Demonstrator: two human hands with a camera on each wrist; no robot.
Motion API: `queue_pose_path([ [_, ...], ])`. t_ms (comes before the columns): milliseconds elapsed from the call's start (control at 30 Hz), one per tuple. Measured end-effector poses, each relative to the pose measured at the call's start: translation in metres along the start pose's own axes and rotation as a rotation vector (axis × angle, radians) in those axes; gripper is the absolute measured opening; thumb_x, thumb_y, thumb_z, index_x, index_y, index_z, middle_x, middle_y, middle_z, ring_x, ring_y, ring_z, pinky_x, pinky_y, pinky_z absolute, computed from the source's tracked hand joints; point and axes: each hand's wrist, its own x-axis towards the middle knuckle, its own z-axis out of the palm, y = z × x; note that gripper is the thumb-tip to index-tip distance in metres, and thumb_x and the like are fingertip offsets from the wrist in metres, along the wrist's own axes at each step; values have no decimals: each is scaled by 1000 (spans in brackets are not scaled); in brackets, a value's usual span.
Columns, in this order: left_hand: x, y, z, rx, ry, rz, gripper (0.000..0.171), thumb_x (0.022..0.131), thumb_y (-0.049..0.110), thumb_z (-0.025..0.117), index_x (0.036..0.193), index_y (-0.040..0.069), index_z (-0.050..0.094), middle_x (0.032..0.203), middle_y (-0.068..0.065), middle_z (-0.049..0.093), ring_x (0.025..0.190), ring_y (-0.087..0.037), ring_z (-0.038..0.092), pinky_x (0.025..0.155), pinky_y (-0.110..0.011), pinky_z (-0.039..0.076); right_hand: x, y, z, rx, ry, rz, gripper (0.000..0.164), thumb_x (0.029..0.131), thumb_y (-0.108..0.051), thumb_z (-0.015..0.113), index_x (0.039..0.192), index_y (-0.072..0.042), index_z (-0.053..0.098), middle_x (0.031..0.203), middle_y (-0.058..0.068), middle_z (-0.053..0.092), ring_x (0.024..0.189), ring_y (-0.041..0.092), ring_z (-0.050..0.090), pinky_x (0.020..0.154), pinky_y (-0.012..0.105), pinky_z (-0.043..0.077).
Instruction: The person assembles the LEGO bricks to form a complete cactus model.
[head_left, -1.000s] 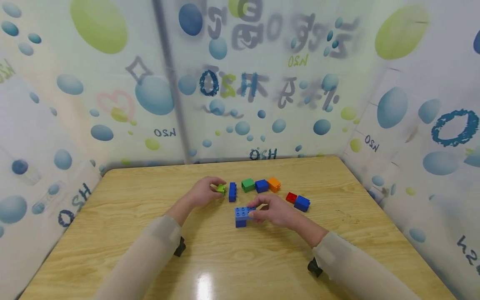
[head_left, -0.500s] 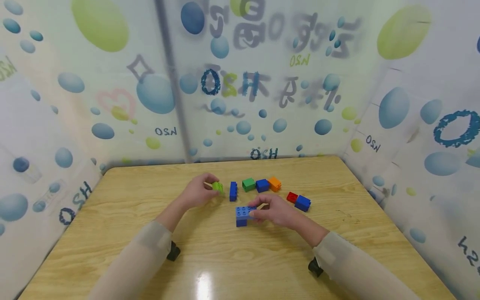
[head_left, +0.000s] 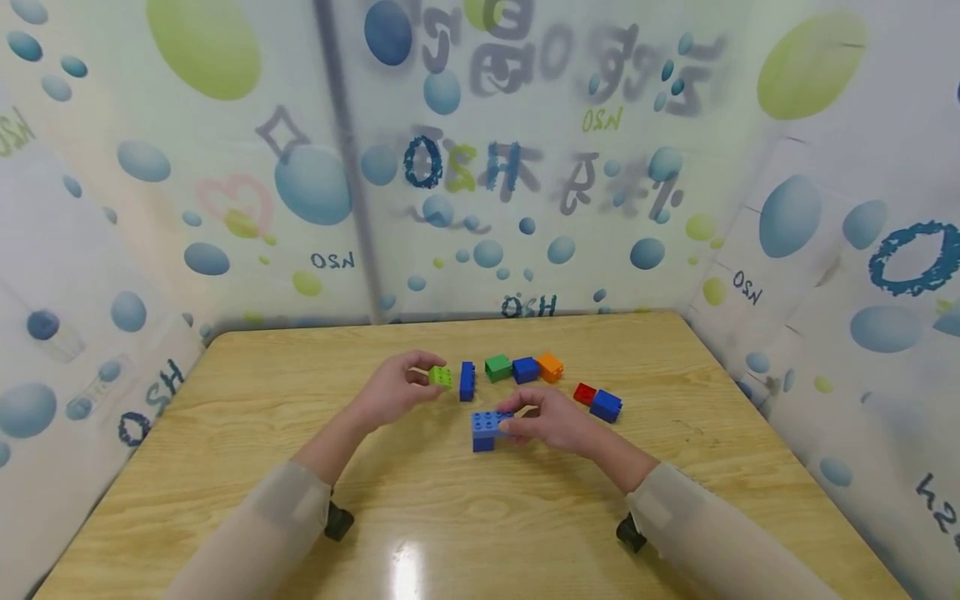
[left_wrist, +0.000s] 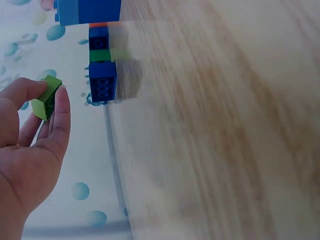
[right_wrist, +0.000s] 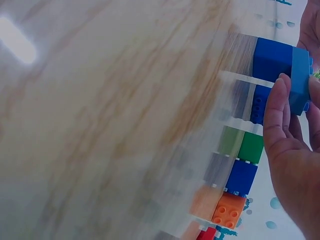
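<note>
Between thumb and fingers, my left hand (head_left: 393,389) pinches a lime-green toy building brick (head_left: 440,377). The left wrist view shows this lime brick (left_wrist: 46,97) held off the table, its hollow underside partly visible. My right hand (head_left: 553,421) grips the right end of a light blue studded brick (head_left: 486,423). That brick sits across a dark blue brick (head_left: 483,445), overhanging it to the right. The right wrist view has the light blue brick (right_wrist: 299,80) between thumb and fingers, joined to the dark blue brick (right_wrist: 272,59) standing on the table.
Beyond the hands stand a long blue brick (head_left: 467,381), a green brick (head_left: 497,368), a blue brick (head_left: 526,370) and an orange brick (head_left: 550,367). Right of my right hand lie a red brick (head_left: 585,394) and another blue brick (head_left: 606,406). Patterned curtains border the wooden table (head_left: 465,533).
My left hand has drawn slightly left with the lime-green brick and turned it, so its studs now show in the head view. The right hand and the blue bricks stay put.
</note>
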Motion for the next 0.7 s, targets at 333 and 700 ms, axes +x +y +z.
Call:
queue_pose_path([
  [333, -12, 9, 16, -48, -58, 39, 48, 100, 9, 76, 146, 1, 63, 141, -19, 66, 122, -29, 70, 95, -34, 64, 0, 1, 0, 10, 5, -4, 25, 104, -22, 78, 125, -8, 75, 123, 11, 71, 94, 26, 78, 89, 38, 68],
  [700, -20, 19, 39, 18, -88, 104, 37, 101, 14, 79, 137, 11, 72, 133, -7, 74, 120, -24, 68, 105, -45, 62, 1, 0, 0, 6, 7, 22, 26, 104, -24, 79, 126, -11, 75, 121, 8, 72, 95, 25, 78, 90, 36, 68],
])
